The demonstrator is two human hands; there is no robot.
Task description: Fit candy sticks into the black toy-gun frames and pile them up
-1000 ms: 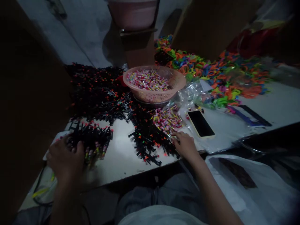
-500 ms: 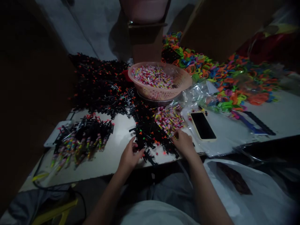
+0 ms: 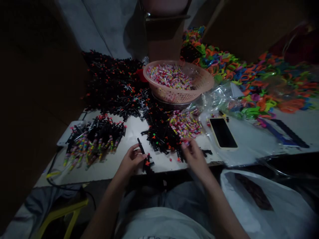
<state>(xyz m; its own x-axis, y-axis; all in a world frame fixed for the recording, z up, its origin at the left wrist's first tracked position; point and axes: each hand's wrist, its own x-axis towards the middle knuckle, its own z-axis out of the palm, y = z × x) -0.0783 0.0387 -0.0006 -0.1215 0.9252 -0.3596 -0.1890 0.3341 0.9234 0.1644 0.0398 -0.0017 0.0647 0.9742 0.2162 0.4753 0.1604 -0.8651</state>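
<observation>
One black toy gun point(image 3: 140, 145) pinched in our left hand point(image 3: 129, 161) | right hand point(image 3: 195, 155) half-curled, hold unclear | likely picking parts; next seemingly needs aligning

L hand point(image 3: 130, 161): thumb & fingers closed in pinch. R hand point(image 3: 195, 155): fingers bent, grip unclear. Forearms point(image 3: 111, 194) bare, reaching fwd, hands well apart.

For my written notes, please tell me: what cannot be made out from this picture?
In the head view:
Black piece: partly hidden by the left hand.
Pinkish thing at the right hand: too small and dim to identify.
Basket: floor hidden by the small pieces inside.
Pinkish tub: cut off by the top edge.
</observation>
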